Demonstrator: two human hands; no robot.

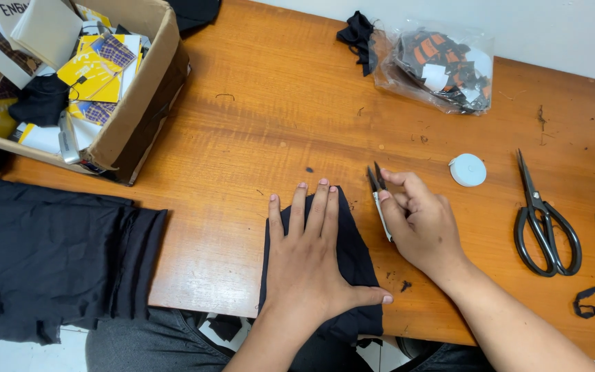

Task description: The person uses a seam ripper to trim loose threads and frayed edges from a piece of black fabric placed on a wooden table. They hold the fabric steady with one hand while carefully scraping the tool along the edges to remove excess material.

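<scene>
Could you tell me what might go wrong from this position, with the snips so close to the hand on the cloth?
1. The right hand holds small thread snips with the points right beside the fingertips of the left hand; a slip might nick them.
2. The folded black cloth overhangs the table edge, so it could slide off if the pressing hand lifts.

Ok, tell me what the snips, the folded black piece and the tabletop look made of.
Snips in the right hand: dark metal blades, seemingly; the handle is hidden.
Folded black piece under the left hand: soft matte fabric that drapes over the edge.
Tabletop: orange-brown wood or veneer with visible grain and a slight sheen.
</scene>
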